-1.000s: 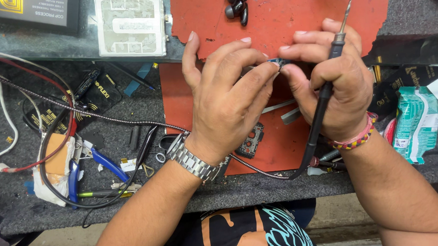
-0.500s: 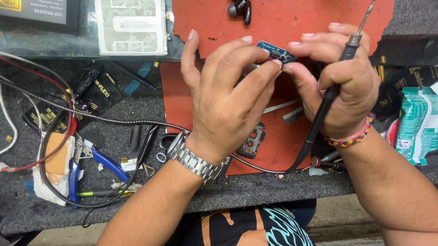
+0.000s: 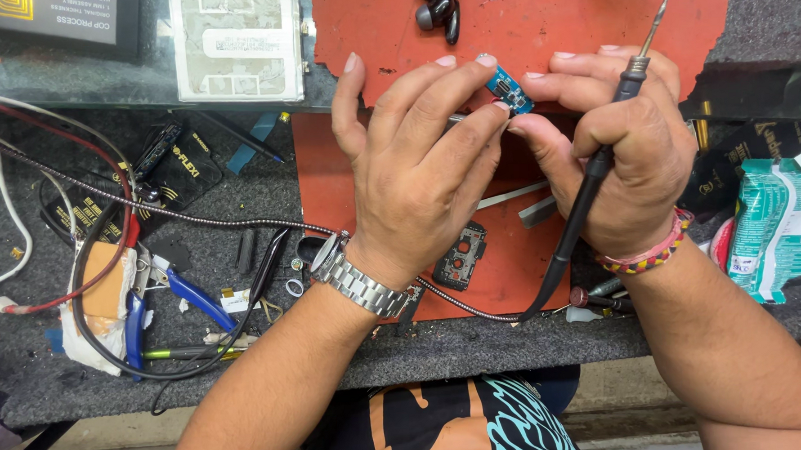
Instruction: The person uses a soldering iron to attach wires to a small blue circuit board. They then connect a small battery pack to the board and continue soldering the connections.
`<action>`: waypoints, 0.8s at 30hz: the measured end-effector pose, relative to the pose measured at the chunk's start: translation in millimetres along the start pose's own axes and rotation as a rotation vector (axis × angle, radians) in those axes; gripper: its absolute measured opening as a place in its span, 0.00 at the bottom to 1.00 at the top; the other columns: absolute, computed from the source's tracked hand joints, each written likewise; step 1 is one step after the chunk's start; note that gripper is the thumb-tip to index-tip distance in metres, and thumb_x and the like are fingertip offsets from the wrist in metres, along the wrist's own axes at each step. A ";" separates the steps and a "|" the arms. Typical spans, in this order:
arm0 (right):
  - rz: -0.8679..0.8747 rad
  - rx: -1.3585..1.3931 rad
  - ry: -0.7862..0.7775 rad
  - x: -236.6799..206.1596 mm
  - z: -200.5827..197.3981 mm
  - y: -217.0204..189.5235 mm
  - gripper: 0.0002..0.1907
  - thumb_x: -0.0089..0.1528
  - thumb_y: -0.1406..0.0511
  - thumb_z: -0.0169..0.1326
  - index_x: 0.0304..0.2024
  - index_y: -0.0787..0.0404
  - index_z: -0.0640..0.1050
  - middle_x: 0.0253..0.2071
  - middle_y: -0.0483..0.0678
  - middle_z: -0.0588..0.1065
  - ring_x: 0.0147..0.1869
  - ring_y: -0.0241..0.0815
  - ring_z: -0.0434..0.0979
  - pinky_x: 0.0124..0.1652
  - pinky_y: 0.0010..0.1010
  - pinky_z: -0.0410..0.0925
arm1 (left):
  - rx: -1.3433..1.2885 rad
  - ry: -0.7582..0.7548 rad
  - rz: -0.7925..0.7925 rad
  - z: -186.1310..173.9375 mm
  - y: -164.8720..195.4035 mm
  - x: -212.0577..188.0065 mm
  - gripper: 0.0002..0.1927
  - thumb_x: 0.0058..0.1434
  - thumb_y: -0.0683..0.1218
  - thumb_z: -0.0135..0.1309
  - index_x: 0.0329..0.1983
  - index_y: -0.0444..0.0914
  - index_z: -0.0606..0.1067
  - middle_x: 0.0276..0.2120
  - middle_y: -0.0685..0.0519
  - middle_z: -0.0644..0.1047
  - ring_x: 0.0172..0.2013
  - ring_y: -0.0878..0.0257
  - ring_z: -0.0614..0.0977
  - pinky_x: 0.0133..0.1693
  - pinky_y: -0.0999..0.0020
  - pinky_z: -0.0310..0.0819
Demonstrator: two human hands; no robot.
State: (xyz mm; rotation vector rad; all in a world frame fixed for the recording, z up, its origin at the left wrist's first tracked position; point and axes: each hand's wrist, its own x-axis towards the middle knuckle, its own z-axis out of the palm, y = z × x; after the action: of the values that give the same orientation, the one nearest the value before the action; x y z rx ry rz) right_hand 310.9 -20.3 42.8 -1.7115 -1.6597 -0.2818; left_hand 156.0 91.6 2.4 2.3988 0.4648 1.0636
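Board [image 3: 508, 89], small, blue, half hidden: left hand [image 3: 416, 175] grip pinches it; right hand [image 3: 627, 152] grip clamps soldering iron [image 3: 596, 167].

You are at a small electronics repair bench, a workshop. A worn red work mat [image 3: 536, 30] lies on a dark, cluttered table [image 3: 478, 348]. Around it sit tangled wires [image 3: 75, 185], blue-handled pliers [image 3: 183, 293], a bare metal phone frame [image 3: 237, 45] and a small black camera bracket [image 3: 460, 257]. A soldering iron [image 3: 596, 162] and a tiny blue circuit board [image 3: 508, 89] are in hand.
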 end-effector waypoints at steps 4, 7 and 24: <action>0.009 -0.011 -0.009 0.1 -1.7 0.5 0.23 0.62 0.73 0.70 0.33 0.60 0.64 0.46 0.54 0.81 0.57 0.55 0.80 0.61 0.48 0.67 | 0.001 0.001 0.003 -0.1 0.1 0.8 0.08 0.72 0.46 0.63 0.52 0.45 0.80 0.62 0.60 0.76 0.65 0.62 0.72 0.72 0.48 0.36; -0.001 -0.015 -0.006 0.0 -1.1 0.8 0.23 0.62 0.73 0.70 0.33 0.60 0.64 0.46 0.54 0.81 0.57 0.55 0.80 0.61 0.48 0.67 | -0.011 0.006 0.000 0.0 0.2 1.1 0.08 0.72 0.46 0.63 0.52 0.44 0.80 0.61 0.60 0.77 0.65 0.62 0.72 0.72 0.48 0.36; 0.021 0.047 0.016 -10.9 -2.6 8.0 0.22 0.64 0.70 0.69 0.37 0.62 0.64 0.47 0.59 0.80 0.58 0.57 0.79 0.59 0.45 0.71 | 0.003 0.037 -0.008 4.9 2.9 1.4 0.07 0.71 0.47 0.63 0.51 0.44 0.81 0.60 0.60 0.77 0.64 0.62 0.72 0.72 0.48 0.37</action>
State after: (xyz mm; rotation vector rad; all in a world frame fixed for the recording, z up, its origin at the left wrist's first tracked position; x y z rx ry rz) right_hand 317.6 -29.7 35.2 -1.6865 -1.6237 -0.2445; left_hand 161.0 88.5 2.0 2.3812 0.4885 1.1063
